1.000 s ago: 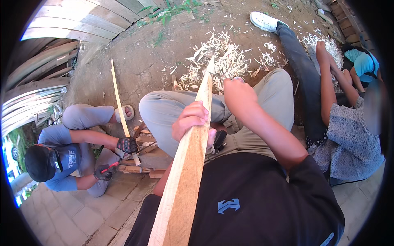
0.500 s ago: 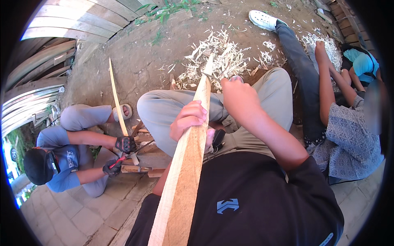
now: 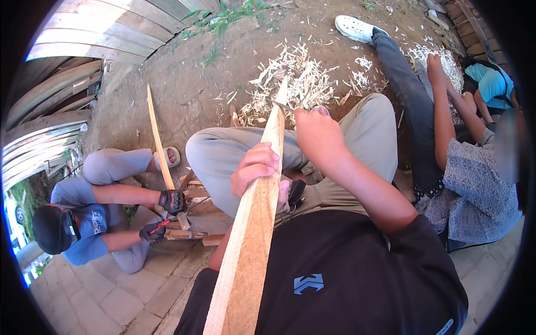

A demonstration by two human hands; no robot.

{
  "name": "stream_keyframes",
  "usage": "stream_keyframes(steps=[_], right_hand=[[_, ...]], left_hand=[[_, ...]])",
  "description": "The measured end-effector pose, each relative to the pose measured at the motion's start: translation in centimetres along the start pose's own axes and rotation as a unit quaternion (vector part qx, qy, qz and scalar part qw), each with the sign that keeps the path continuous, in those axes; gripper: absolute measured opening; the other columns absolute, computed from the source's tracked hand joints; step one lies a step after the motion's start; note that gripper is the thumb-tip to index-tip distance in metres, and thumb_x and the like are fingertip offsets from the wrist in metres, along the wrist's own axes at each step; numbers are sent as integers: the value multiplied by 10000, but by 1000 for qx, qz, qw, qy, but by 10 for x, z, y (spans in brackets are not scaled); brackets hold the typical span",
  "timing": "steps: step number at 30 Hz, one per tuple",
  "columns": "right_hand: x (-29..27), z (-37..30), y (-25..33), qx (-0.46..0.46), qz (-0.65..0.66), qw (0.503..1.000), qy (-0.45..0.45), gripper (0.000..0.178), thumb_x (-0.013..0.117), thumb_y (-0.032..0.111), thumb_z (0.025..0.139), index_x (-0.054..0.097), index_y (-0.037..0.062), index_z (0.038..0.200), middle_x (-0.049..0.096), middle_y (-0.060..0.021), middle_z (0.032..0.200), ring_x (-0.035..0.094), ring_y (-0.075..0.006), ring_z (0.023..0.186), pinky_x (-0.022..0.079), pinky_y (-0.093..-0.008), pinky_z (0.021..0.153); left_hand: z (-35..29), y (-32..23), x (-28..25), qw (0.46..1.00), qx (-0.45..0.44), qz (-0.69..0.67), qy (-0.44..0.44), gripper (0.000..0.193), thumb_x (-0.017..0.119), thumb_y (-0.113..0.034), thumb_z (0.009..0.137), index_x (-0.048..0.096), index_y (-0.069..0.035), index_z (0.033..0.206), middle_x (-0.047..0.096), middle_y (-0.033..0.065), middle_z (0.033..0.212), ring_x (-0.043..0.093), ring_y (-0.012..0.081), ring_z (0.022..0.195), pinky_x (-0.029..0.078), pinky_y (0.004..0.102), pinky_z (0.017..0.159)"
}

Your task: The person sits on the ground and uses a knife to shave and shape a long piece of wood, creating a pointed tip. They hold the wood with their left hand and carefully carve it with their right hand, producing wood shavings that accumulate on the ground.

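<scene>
Wooden stake (image 3: 246,254) clasped in left grip (image 3: 255,167), knife (image 3: 285,106) in right grip (image 3: 319,137); blue emblem (image 3: 309,283) on shirt (image 3: 363,259).

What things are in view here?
Wood piece: one, pale yellow, in left hand
Blade: one, grey, on wood near tip
Shavings: many, cream, on ground
People: three, blue, grey, teal tops, one left, two right
Gloves: two, black, on left person
Tool: one, red, in lower glove
Wood strip: one, yellow, by left person
Clog: one, white, upper right
Plants: several, green, top
Boards: many, greyish, upper left
Left hand: one, bare, around wood
Right hand: one, bare, at blade
</scene>
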State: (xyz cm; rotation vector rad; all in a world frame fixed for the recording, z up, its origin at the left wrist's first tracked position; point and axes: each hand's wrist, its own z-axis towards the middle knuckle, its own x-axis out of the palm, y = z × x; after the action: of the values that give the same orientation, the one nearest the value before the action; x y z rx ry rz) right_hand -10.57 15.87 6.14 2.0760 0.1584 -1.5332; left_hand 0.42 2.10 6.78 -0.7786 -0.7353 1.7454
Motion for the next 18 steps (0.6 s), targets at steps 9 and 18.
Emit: stream_keyframes(steps=[9, 18], right_hand=[[21, 13, -19, 64, 29, 997, 23, 146, 574, 49, 902, 690, 24, 988, 756, -198, 888, 729, -418, 1002, 457, -543, 1040], [11, 6, -16, 10, 14, 1000, 13, 126, 605, 49, 885, 680, 5, 977, 753, -201, 882, 763, -356, 837, 609, -428, 729]], left_hand=[[5, -2, 2, 1000, 6, 1, 3, 372, 739, -109, 839, 461, -81, 1084, 567, 116, 959, 593, 265, 895, 471, 567, 1007], [2, -3, 9, 999, -11, 20, -35, 347, 720, -140, 880, 446, -96, 1086, 556, 109, 982, 601, 264, 919, 476, 571, 1013]])
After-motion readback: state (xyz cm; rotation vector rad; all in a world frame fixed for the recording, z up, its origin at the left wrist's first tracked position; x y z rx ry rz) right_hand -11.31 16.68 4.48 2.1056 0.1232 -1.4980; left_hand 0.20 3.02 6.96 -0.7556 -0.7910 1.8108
